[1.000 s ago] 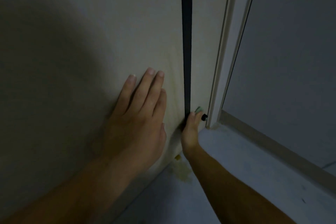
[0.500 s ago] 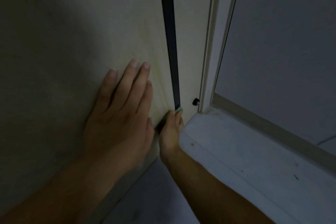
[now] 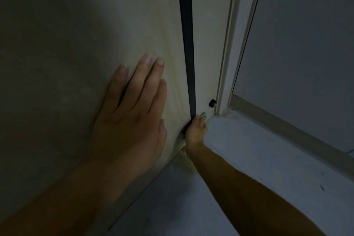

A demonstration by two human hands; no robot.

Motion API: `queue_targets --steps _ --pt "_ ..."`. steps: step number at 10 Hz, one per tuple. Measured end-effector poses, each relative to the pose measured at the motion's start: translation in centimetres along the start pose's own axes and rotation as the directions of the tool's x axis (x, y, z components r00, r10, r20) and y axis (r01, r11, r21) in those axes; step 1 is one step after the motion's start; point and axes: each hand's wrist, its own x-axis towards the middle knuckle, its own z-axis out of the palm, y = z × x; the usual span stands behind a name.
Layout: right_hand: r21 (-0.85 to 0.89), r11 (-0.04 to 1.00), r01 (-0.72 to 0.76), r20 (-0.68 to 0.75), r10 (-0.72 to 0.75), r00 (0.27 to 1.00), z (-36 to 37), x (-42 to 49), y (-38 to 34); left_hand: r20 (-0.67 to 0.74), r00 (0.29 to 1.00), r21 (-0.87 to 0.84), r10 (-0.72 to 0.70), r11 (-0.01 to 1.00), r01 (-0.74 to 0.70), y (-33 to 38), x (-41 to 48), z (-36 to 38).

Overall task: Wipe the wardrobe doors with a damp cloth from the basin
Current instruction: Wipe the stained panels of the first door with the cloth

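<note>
Cloth [image 3: 202,115] just beyond right fingers [image 3: 195,121]

the wardrobe door [image 3: 95,25] is a pale, matt board with a faint wood-grain pattern, like laminate, and yellowish streaks near its lower edge. the dark strip [image 3: 186,25] running down it is smooth, black and dull; metal or plastic, cannot tell which. the small stopper [image 3: 212,103] has a glossy black tip on a shiny metal base. the frame [image 3: 229,44] looks smooth, painted off-white. the floor [image 3: 268,159] is matt pale grey, speckled with marks. of the cloth [image 3: 202,115] only a mint-green bit shows, its weave too small to tell.
</note>
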Motion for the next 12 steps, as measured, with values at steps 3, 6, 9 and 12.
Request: queue_targets --steps 3,6,9,12 --pt "0.186 0.978 0.090 -0.051 -0.082 0.995 -0.5 3.6 2.6 -0.022 1.000 0.013 -0.010 1.000 0.010 0.0 -0.1 0.5" --pt "0.216 0.948 0.233 0.021 -0.244 0.970 1.4 -2.0 -0.6 -0.052 0.998 -0.018 0.025 1.000 -0.026 -0.5 -0.4 -0.1" --pt "0.105 0.903 0.417 0.071 -0.425 0.902 3.2 -8.5 -2.4 -0.111 0.994 -0.029 -0.005 1.000 0.002 -3.3 -1.6 -3.8" --pt "-0.087 0.482 0.872 0.030 -0.873 0.486 4.8 -14.2 -13.3 -0.197 0.972 0.071 -0.125 0.987 0.142 -8.7 -1.4 -10.3"
